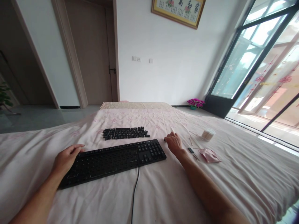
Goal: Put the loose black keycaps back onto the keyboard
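A black keyboard (100, 163) lies slanted on the bedsheet, its main section stripped of keycaps while the number pad on the right still has them. My left hand (66, 158) grips the keyboard's left end, thumb and fingers closed at its upper corner. Just beyond the keyboard's right end, my right hand (173, 142) rests low over the sheet with curled fingers. A small black piece that looks like a keycap (165, 139) shows at its fingertips. Loose black keycaps (126, 133) are laid out in rows behind the keyboard.
Right of my right hand lie a small dark-ended tool (191, 150), several cotton swabs (191, 141), a pink cloth (209, 155) and a round clear tub of swabs (208, 135). The keyboard's cable (135, 193) runs toward me across the pink sheet (158, 193).
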`<state>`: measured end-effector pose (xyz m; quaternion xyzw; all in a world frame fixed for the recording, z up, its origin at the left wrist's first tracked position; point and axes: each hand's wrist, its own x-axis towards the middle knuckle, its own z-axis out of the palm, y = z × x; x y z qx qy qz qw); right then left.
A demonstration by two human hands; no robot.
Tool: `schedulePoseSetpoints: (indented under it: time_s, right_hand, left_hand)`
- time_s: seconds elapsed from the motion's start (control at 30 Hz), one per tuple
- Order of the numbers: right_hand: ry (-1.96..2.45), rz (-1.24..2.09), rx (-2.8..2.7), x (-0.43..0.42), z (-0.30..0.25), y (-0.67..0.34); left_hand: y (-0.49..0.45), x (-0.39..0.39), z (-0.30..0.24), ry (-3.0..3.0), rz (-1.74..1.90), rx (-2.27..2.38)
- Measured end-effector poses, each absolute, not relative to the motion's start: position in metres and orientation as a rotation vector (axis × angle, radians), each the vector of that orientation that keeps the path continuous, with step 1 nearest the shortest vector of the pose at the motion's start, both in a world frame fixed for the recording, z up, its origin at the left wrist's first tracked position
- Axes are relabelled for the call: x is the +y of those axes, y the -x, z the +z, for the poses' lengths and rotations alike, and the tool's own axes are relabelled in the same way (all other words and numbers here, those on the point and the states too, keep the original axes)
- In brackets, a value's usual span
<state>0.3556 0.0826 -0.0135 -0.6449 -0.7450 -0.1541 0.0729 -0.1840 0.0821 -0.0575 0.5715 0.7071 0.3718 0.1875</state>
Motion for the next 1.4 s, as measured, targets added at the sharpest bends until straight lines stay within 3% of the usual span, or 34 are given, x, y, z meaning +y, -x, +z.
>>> schedulePoseSetpoints:
  time_s: [0.33, 0.77, 1.03, 1.4]
  right_hand:
    - [2.031, -0.104, -2.162, 0.069, -0.020, -0.355]
    - [1.921, -0.030, -2.009, 0.062, -0.033, -0.362]
    - [1.994, -0.261, -1.675, 0.066, -0.019, -0.402]
    - [2.025, -0.329, -1.896, 0.075, -0.039, -0.403]
  left_hand:
    - [0.181, 0.079, -0.054, -1.609, 1.002, 2.025]
    - [0.180, 0.080, -0.053, -1.603, 0.944, 2.064]
    - [0.182, 0.081, -0.053, -1.622, 0.880, 2.092]
    - [0.184, 0.083, -0.058, -1.577, 0.851, 2.099]
